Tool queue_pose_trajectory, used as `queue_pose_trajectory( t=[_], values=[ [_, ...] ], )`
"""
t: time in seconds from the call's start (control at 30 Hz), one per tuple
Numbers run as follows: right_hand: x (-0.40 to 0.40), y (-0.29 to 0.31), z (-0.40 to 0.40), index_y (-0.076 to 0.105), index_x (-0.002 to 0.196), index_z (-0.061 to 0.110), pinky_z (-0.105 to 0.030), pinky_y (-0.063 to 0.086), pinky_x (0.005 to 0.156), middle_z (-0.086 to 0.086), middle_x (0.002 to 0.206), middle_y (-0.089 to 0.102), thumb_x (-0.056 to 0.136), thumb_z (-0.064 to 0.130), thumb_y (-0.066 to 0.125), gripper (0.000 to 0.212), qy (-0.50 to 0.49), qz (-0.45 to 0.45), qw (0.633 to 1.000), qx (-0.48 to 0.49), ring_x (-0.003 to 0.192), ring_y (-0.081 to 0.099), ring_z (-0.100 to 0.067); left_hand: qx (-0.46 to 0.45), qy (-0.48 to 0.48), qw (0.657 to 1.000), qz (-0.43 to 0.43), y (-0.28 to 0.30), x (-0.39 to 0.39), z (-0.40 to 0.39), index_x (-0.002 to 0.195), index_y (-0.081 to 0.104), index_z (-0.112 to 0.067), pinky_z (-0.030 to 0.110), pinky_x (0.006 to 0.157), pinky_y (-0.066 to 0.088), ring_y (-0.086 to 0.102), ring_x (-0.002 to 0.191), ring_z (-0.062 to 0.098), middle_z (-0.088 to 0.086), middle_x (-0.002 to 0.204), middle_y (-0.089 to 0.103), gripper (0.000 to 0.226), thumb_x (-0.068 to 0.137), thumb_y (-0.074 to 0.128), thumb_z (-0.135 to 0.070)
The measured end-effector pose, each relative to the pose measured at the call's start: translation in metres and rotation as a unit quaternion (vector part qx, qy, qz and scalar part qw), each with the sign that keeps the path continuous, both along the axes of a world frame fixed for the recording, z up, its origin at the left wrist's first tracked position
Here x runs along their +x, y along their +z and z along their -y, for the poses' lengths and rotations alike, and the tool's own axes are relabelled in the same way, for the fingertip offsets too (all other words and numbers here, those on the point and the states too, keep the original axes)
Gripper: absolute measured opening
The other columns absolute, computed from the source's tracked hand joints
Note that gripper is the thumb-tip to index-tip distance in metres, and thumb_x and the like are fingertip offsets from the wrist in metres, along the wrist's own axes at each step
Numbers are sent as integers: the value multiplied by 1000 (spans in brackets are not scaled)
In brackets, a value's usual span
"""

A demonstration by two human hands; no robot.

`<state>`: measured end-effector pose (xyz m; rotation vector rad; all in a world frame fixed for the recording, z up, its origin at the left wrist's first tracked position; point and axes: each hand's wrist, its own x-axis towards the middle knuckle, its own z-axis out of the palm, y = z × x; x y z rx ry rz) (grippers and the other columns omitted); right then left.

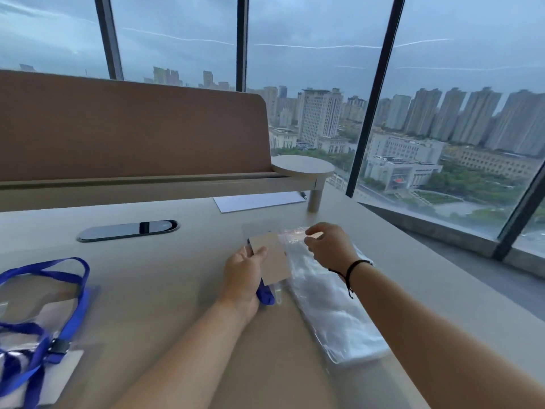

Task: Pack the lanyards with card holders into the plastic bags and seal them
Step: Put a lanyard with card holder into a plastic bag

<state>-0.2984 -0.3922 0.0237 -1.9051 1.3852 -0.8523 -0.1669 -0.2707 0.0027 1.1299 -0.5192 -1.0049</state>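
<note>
My left hand (pixel 243 276) grips a card holder (pixel 272 258) with a tan card inside, and its blue lanyard (pixel 265 295) is bunched under the palm. Just right of it lies a stack of clear plastic bags (pixel 330 305) on the table. My right hand (pixel 327 246) pinches the red-striped top edge of the uppermost bag at the far end of the stack. At the left edge of the table lie more blue lanyards with clear card holders (pixel 44 320) in a loose pile.
A light table (pixel 177 276) carries an oval cable port (pixel 128 230) at centre left. A white paper sheet (pixel 259 200) lies at the back under a shelf with a round end (pixel 302 166). A brown partition (pixel 132 131) stands behind. Windows run along the right.
</note>
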Motion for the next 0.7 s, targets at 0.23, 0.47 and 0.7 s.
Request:
queue_pose_trajectory(
  t=[0.23,0.47,0.7],
  values=[
    [5,-7,62,57,128,34,-38,49,95,-7,126,61,88,5,43,51,42,-203,977,-51,112,57,-30,-30,-12,999,6,-8,6,12,110,70,-14,26,41,47,65,71,26,15,91,71,22,101,51,-12],
    [8,-13,82,63,109,36,-34,46,88,-6,120,62,90,26,58,21,52,-271,958,-74,110,57,-25,-32,-30,999,7,-13,5,16,110,67,-12,33,52,57,67,72,21,12,92,72,18,101,51,-10],
    [7,-10,77,58,75,39,-34,53,77,-1,99,67,88,25,58,19,26,-227,965,-128,89,61,-21,-25,-21,999,-3,-13,8,18,115,63,-10,33,54,56,67,76,22,14,98,70,18,101,52,-13]
  ],
)
